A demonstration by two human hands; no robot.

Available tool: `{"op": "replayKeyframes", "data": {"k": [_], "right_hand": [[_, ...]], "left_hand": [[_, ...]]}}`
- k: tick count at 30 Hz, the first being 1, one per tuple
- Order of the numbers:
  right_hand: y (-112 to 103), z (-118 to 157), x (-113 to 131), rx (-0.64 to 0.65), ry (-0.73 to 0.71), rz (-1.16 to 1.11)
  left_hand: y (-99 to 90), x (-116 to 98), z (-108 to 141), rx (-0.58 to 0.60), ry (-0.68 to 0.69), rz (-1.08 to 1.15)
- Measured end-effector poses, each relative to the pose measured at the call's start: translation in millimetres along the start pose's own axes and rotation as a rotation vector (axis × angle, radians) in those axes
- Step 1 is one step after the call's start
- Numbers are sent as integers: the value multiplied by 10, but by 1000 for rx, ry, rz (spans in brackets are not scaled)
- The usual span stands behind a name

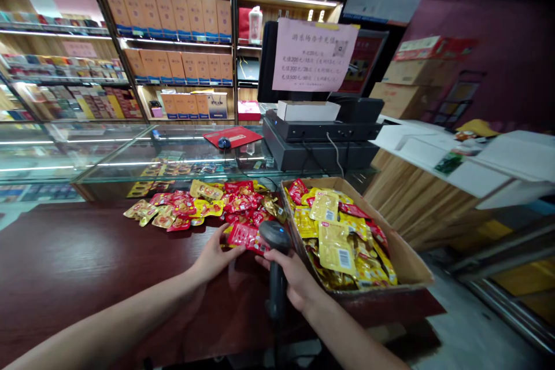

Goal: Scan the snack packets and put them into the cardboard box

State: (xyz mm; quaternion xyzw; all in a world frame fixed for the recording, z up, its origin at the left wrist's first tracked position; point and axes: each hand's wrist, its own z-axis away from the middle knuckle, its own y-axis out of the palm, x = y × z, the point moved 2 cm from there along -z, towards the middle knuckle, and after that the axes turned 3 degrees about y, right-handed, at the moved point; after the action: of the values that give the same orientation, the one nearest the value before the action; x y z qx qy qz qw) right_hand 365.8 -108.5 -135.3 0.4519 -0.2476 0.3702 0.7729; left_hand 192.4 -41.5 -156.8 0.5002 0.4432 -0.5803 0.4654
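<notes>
Near the middle of the counter, my left hand [215, 259] pinches the left end of a red snack packet [246, 237], thumb in front and fingers behind it. My right hand [295, 278] is wrapped round the neck of a black barcode scanner [276, 236], whose dark handle hangs down below the thumb. The scanner's head, with a small blue light, is at the packet's right end. Just beyond my hands lies a loose pile of red, yellow and gold snack packets [184, 202]. Right of the scanner, a cardboard box [410, 263] holds many similar packets.
A dark red wooden counter [87, 266] meets a glass display case [130, 153] behind. On the glass stand a monitor [266, 63] with a pink paper sign, a black cash drawer [321, 150], and a mouse [224, 143] on a red mat. Stocked shelves line the back.
</notes>
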Motion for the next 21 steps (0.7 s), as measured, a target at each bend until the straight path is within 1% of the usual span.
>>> {"op": "replayKeyframes", "data": {"k": [2, 3, 5, 8, 11, 13, 17, 21], "right_hand": [[41, 23, 58, 6, -59, -65], [60, 37, 68, 11, -68, -70], [83, 63, 56, 32, -72, -32], [60, 93, -1, 46, -69, 103], [15, 129, -36, 69, -75, 263], [13, 165, -41, 127, -64, 341], [73, 244, -57, 280, 2, 416], [117, 279, -94, 318, 29, 446]], "left_hand": [[86, -11, -9, 31, -165, 159], [129, -38, -12, 57, -218, 230], [193, -121, -37, 89, -245, 349], [206, -234, -135, 79, -239, 451], [151, -288, -290, 50, -269, 413], [109, -302, -400, 39, -286, 359], [90, -311, -561, 89, -305, 266], [128, -296, -600, 142, -319, 226]]}}
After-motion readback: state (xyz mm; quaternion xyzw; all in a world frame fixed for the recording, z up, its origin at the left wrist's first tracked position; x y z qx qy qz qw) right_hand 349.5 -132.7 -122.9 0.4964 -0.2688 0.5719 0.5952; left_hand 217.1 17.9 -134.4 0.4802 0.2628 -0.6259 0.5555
